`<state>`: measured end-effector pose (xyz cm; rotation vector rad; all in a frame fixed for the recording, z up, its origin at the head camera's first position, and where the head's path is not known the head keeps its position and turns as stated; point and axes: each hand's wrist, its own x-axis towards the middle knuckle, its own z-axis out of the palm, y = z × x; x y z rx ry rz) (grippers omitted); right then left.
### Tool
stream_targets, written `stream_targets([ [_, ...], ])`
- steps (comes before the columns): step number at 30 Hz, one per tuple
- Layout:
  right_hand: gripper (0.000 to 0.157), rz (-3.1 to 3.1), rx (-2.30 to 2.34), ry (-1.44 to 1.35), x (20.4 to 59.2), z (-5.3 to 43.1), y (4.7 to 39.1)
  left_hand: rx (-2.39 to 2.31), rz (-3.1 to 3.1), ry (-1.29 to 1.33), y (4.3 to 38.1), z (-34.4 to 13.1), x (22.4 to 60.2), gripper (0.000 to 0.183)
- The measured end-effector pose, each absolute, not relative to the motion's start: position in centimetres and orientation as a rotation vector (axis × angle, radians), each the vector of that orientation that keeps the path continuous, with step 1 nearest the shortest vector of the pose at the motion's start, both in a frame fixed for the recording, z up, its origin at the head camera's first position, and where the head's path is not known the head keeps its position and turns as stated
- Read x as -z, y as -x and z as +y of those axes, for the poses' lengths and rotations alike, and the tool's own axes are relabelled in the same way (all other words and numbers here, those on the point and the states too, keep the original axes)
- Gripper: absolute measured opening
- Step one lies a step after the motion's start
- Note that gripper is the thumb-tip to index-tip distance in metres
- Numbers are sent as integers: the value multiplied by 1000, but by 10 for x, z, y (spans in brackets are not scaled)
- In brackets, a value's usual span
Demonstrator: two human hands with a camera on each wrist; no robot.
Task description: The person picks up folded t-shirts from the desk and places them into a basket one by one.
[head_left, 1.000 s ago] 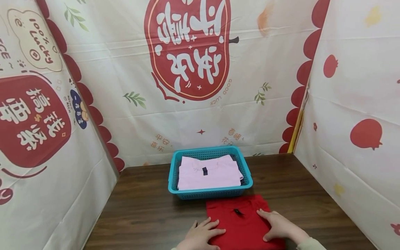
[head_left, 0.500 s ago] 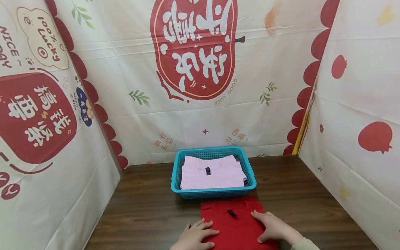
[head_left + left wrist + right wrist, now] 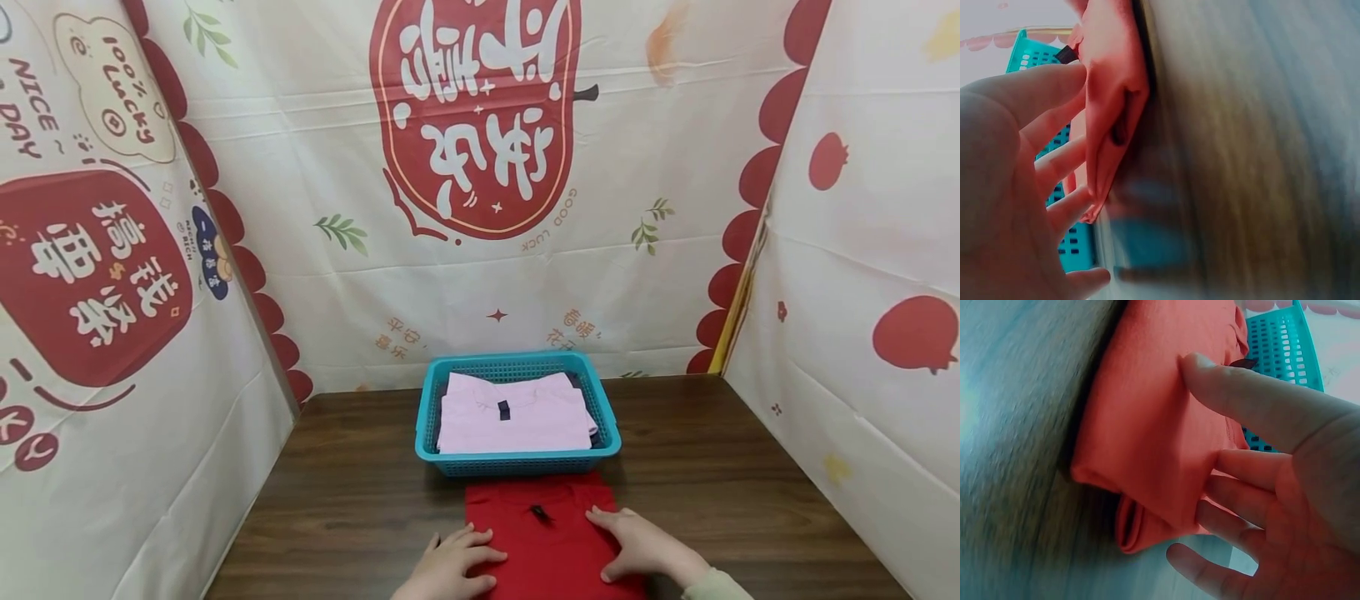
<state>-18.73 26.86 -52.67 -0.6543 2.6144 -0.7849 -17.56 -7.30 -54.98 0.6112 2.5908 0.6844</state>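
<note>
A folded red T-shirt [image 3: 551,546] with a dark neck label lies on the brown table in front of the basket. My left hand [image 3: 450,567] touches its left side, with spread, mostly straight fingers. On the opposite side, my right hand [image 3: 641,546] rests its fingertips on the shirt. The left wrist view shows the left hand's fingers against the folded red edge [image 3: 1113,94]. In the right wrist view, the thumb presses the red cloth [image 3: 1147,406] while the other fingers lie along its side, relaxed. The shirt's near edge is out of the head view.
Just behind the shirt stands a teal plastic basket [image 3: 517,457]. In it lies a folded pale pink T-shirt [image 3: 513,429] on top of dark cloth [image 3: 435,421]. The wooden table [image 3: 352,500] is bounded by printed cloth walls [image 3: 420,292] at the back and both sides.
The red T-shirt has slid left relative to the basket, with both hands moving along at its sides. The head view has also shifted slightly. The basket stays in place.
</note>
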Motion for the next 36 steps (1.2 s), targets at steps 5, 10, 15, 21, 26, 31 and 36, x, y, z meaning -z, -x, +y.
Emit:
stream_targets([
  [5, 75, 2609, 780, 683, 527, 262, 187, -723, 2566, -589, 174, -82, 549, 36],
  [10, 73, 2594, 790, 691, 530, 257, 186, -748, 2557, -579, 173, -89, 552, 35],
  [15, 72, 2584, 785, 695, 534, 256, 184, -753, 2551, -566, 170, -91, 554, 33],
  [21, 67, 2603, 777, 712, 533, 256, 186, -755, 2586, -595, 171, -90, 551, 32],
  [26, 55, 2616, 885, 728, 529, 256, 191, -881, 2707, -633, 174, -93, 545, 33],
  [31, 52, 2672, 1057, 590, 524, 259, 196, -1218, 2772, -485, 177, -98, 539, 42],
  [36, 54, 2748, 1135, 207, 520, 261, 202, -1425, 2713, -296, 180, -103, 536, 53],
])
